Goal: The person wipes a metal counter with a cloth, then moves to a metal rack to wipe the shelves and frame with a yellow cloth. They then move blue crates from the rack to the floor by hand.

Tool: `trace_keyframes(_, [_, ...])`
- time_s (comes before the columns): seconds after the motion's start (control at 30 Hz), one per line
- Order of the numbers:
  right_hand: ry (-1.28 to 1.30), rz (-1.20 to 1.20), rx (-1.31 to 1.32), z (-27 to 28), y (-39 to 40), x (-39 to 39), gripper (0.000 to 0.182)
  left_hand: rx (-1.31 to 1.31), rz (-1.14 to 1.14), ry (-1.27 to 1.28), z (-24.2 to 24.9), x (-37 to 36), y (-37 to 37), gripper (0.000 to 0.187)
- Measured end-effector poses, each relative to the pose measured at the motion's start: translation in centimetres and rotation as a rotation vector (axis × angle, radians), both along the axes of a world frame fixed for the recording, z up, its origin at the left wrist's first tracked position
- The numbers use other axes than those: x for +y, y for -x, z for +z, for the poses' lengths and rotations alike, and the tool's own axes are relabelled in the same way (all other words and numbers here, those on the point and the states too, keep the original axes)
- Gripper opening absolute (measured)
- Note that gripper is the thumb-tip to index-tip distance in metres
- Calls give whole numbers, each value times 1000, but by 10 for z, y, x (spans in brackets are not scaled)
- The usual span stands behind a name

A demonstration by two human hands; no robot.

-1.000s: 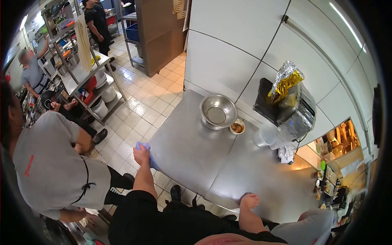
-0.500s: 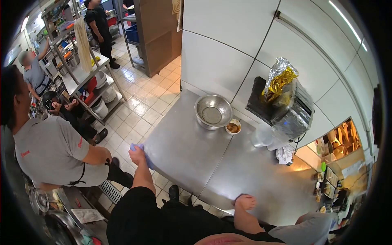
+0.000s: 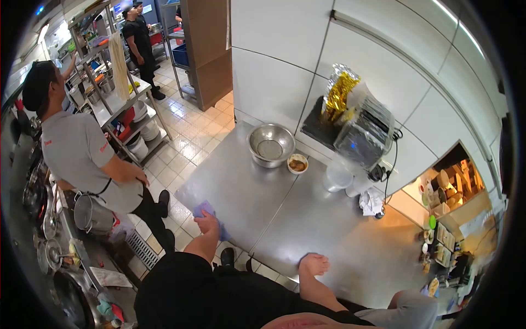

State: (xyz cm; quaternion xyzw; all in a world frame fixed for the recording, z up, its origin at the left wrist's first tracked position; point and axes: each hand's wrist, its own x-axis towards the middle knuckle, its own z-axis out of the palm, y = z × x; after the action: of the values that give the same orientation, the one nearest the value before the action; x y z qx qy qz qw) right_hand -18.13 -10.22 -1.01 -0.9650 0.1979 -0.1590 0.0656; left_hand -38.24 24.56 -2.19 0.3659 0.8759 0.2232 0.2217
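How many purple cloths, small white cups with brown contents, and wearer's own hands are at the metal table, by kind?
Purple cloth: 1
Small white cup: 1
Wearer's hands: 2 (left hand, right hand)
Total: 4

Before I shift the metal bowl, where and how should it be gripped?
Probably by the near-left rim of the metal bowl, coming from that side: it stands upright with a flared rim, while the white cup crowds its near right and the wall stands behind.
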Motion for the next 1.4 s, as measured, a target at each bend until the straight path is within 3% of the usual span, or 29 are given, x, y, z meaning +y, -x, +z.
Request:
trace_keyframes(0.2, [-26,-14,35,10,3,-11,21,-286,-188,-23,0,-141,-40,65])
trace_keyframes(0.27, [-38,-9,44,13,3,-5,21,-237,-318,-41,-22,-200,-56,72])
trace_keyframes(0.4, [-107,30,68,16,6,-11,22,-384,-569,33,2,-235,-43,85])
trace_keyframes(0.5, [-147,91,55,8,7,-16,23,-478,-654,-117,-29,-219,-32,82])
trace_keyframes(0.67, [-145,131,40,6,9,-18,22,-408,-452,-205,-16,-151,-26,76])
trace_keyframes(0.83, [-52,67,52,5,7,-10,22,-277,-278,-186,-33,-28,13,70])
trace_keyframes(1.13, [58,39,35,-2,6,-2,22,-120,-199,-95,-3,81,47,67])
trace_keyframes(1.27, [63,34,64,-5,5,0,23,129,-201,-311,-9,126,57,61])
trace_keyframes(1.4, [69,45,59,1,6,5,23,452,-356,-181,14,163,61,47])
